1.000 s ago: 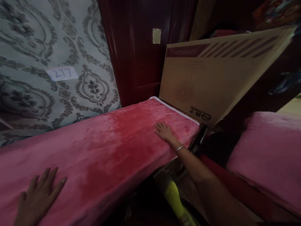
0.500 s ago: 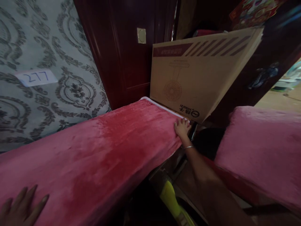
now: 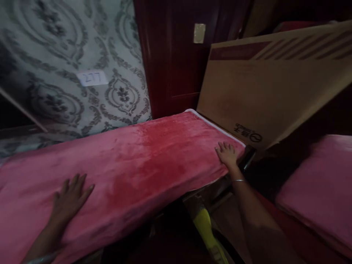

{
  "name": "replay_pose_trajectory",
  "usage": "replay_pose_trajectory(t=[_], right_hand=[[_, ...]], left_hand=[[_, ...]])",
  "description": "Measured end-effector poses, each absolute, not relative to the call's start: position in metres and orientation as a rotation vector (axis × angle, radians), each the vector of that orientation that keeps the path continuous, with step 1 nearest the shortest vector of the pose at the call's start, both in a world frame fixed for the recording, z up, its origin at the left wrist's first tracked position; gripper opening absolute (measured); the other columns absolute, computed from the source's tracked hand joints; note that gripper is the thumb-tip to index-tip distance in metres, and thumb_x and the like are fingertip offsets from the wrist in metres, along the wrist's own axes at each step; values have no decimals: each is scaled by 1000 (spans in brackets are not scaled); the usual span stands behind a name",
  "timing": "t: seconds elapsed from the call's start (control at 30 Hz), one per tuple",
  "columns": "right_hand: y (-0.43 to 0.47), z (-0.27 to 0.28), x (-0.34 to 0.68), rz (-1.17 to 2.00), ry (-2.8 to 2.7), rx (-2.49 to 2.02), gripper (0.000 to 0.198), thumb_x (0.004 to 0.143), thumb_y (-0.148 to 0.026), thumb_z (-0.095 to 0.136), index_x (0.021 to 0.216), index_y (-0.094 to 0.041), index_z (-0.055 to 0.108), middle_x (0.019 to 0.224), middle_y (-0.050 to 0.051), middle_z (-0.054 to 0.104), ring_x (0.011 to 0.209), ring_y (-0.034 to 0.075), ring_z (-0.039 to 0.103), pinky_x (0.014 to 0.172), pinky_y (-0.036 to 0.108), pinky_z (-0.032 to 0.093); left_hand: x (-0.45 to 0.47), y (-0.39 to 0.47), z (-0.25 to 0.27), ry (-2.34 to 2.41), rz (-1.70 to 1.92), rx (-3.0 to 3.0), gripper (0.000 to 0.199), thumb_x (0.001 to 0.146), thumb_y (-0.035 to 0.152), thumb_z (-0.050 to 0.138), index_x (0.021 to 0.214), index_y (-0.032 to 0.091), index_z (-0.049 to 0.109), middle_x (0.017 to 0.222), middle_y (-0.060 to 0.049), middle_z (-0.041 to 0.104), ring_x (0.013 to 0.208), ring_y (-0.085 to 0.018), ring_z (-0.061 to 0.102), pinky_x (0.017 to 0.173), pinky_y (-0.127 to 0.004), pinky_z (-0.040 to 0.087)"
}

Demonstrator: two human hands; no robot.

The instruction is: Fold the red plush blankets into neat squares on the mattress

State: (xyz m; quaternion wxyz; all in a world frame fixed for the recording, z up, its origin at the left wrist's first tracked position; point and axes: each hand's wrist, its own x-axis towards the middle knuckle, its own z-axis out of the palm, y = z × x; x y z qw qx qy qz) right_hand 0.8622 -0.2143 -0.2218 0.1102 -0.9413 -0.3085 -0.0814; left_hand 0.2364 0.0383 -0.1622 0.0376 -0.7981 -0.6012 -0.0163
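Note:
A long bench cushion with a plush pink-red cover [image 3: 165,157] stretches across the view, and a white edging [image 3: 217,127] shows along its far right end. My left hand [image 3: 72,196] lies on its top at the left, fingers spread. Near the right end, my right hand [image 3: 227,153] rests flat on the cover close to the front corner, its fingers also apart. Neither hand grips anything. Both wrists wear a thin bracelet.
A large cardboard box [image 3: 261,84] leans beyond the cushion's right end, beside a dark red door [image 3: 170,55]. At the right is another pink padded seat [image 3: 321,187]. A yellow-green object [image 3: 205,229] shows below the bench. Patterned wallpaper bears a "277" paper [image 3: 92,77].
The view has swung left, so the scene sits further right. My left hand now shows whole, with its forearm, on the cushion. My right hand stays near the right end.

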Motion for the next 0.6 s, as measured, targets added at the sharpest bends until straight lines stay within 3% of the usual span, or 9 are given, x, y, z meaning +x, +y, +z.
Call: replay_pose_trajectory(t=[0.17, 0.3, 0.37, 0.47, 0.6], right_hand=[[-205, -221, 853, -136, -826, -2740, 60, 104, -49, 26, 151, -23, 52, 156, 17, 48, 144, 40, 38, 109, 70, 35], [-171, -211, 804, -101, -1139, -2622, 60, 105, -45, 28, 154, -17, 48, 160, 19, 44, 149, 36, 36, 113, 60, 37], [-150, -207, 771, -63, -1358, -2537, 59, 105, -43, 30, 158, -20, 43, 165, 15, 38, 152, 32, 34, 116, 53, 38], [-126, -204, 730, 13, -1605, -2468, 57, 106, -45, 32, 161, -30, 38, 169, 7, 32, 155, 29, 28, 119, 54, 34], [-121, -204, 710, 45, -1698, -2510, 57, 106, -45, 33, 161, -30, 38, 170, 6, 29, 157, 28, 24, 121, 57, 29]], left_hand=[[244, 33, -162, -1898, -63, -2467, 72, 101, 48, 27, 163, 11, 30, 172, -16, 21, 158, -40, 17, 120, -67, 25], [239, 33, -166, -1886, -113, -2467, 72, 100, 48, 34, 163, 14, 31, 171, -16, 23, 157, -41, 18, 120, -67, 25], [237, 34, -169, -1889, -135, -2459, 71, 99, 48, 35, 163, 16, 32, 171, -15, 24, 157, -41, 18, 120, -67, 26], [235, 35, -171, -1892, -125, -2463, 71, 100, 49, 36, 163, 16, 32, 171, -14, 24, 158, -41, 17, 120, -66, 25], [235, 36, -172, -1889, -100, -2470, 72, 101, 51, 35, 164, 17, 29, 172, -14, 22, 158, -40, 16, 121, -66, 24]])
